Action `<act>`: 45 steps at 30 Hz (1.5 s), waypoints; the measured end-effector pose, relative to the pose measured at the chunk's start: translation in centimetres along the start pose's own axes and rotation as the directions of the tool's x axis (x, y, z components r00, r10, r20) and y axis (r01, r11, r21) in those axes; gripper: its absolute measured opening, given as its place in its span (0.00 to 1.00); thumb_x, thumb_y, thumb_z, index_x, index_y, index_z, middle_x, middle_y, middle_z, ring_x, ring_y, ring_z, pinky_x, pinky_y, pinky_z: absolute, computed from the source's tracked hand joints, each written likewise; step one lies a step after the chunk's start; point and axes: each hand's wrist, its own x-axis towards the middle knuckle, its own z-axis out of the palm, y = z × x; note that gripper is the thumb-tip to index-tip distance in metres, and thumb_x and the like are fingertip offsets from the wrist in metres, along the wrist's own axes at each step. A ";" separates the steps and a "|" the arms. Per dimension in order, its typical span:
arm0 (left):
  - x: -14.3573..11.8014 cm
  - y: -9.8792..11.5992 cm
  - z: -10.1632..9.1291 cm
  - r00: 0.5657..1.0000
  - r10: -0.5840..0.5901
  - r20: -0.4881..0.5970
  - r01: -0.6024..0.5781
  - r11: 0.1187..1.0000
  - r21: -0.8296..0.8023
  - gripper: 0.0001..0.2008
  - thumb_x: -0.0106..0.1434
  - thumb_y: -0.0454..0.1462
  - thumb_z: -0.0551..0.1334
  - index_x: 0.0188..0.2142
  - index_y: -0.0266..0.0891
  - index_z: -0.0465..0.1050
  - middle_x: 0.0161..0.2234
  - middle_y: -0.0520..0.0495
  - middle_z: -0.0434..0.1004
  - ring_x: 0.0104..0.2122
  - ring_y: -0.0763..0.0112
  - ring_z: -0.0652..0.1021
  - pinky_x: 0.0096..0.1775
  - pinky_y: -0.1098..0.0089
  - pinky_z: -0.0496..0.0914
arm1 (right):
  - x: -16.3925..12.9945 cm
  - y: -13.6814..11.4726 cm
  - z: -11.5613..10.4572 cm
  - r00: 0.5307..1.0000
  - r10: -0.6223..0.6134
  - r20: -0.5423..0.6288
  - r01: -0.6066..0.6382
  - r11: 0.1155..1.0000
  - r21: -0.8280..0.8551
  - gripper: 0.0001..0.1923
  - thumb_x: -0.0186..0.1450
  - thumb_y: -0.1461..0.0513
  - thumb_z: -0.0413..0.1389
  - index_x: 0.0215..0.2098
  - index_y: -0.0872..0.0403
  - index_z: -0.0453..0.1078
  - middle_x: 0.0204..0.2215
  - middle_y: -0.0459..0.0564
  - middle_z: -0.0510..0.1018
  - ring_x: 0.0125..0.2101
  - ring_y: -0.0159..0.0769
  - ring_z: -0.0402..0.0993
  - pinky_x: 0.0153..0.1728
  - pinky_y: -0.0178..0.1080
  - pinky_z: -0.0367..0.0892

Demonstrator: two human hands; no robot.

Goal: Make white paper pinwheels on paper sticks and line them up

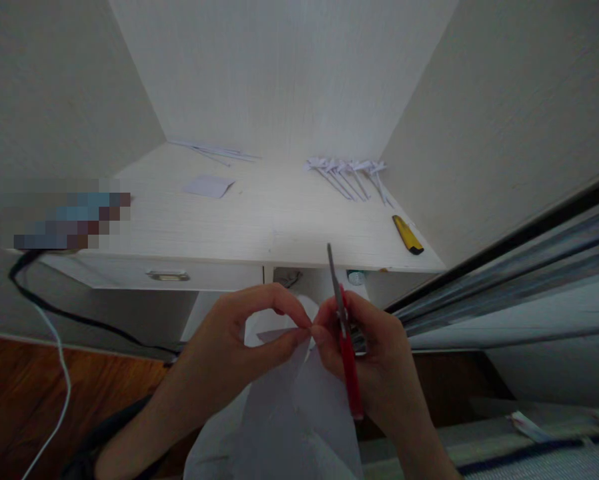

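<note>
My left hand (254, 337) pinches a corner of white paper (274, 407) between thumb and forefinger. In my right hand (379, 347) is a pair of scissors (348, 360) with red handles, its metal blades pointing up and away from me. The thumb and forefinger of that hand also pinch the paper, and their tips meet those of the left hand. The pinched spot is mostly hidden by the fingers. Below the hands, the paper hangs over my lap.
On the white desk (249, 227) lie thin paper sticks (224, 153), a paper piece (209, 187), several folded paper shapes on sticks (347, 167) and a yellow-and-black cutter (406, 233). A pixelated object (79, 217) sits at left. A black cable (89, 323) runs below a drawer (219, 275).
</note>
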 end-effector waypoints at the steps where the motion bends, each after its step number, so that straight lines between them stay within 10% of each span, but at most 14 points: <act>1: 0.0 0.0 0.0 1.000 -0.002 0.004 0.002 1.000 -0.012 0.03 0.59 0.35 0.63 0.31 0.42 0.76 0.33 0.52 0.80 0.36 0.68 0.78 0.40 0.72 0.70 | 0.0 0.0 0.0 1.000 -0.007 -0.003 0.007 1.000 0.004 0.04 0.56 0.65 0.57 0.26 0.53 0.65 0.21 0.42 0.69 0.22 0.29 0.63 0.22 0.32 0.59; 15: 0.5 0.3 -0.6 0.988 0.079 -0.130 -0.117 0.942 -0.314 0.04 0.55 0.31 0.67 0.25 0.40 0.76 0.28 0.52 0.76 0.30 0.73 0.75 0.35 0.75 0.68 | -0.9 2.7 -1.9 0.933 -0.359 0.005 0.342 0.886 -0.314 0.08 0.56 0.64 0.55 0.30 0.50 0.58 0.25 0.43 0.68 0.25 0.32 0.65 0.26 0.33 0.62; 45: 0.2 0.2 -0.4 0.986 0.043 -0.164 -0.089 0.954 -0.286 0.11 0.52 0.25 0.64 0.26 0.44 0.78 0.30 0.54 0.75 0.32 0.74 0.74 0.35 0.75 0.67 | -0.1 1.9 -1.3 0.942 -0.327 0.080 0.308 0.741 -0.597 0.10 0.54 0.66 0.54 0.23 0.52 0.55 0.19 0.41 0.65 0.18 0.29 0.58 0.21 0.32 0.51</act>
